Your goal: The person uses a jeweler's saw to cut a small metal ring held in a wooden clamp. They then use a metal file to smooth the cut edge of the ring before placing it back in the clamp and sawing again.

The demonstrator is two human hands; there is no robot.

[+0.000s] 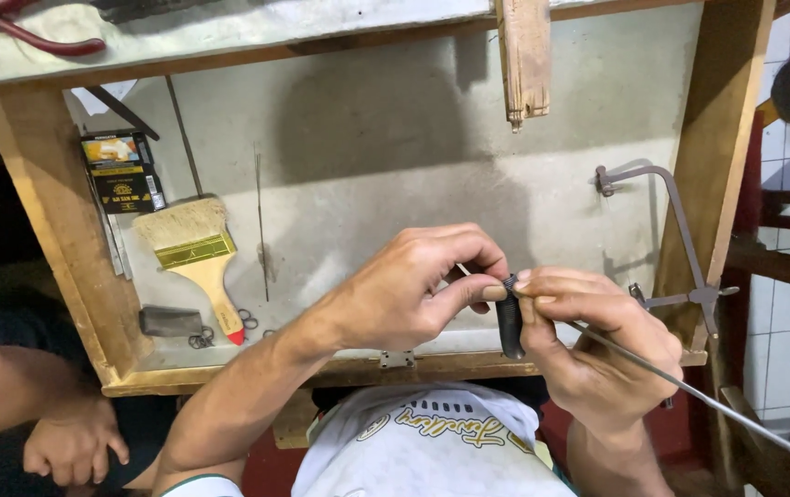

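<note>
My left hand (413,290) and my right hand (598,345) meet above the front edge of a shallow wooden tray (229,375). My right hand grips a dark ridged tool handle (509,327) that points down, with a long thin metal rod (717,405) running out to the lower right. My left thumb and forefinger pinch the top of that handle, where a thin wire end shows. What sits between the fingertips is too small to make out.
In the tray lie a wide paintbrush (197,258) with a wooden handle, a small dark box (123,175), thin wires, small metal rings (248,320) and a jeweller's saw frame (680,248). A wooden peg (524,60) hangs from the bench. Another person's hand (73,446) rests lower left.
</note>
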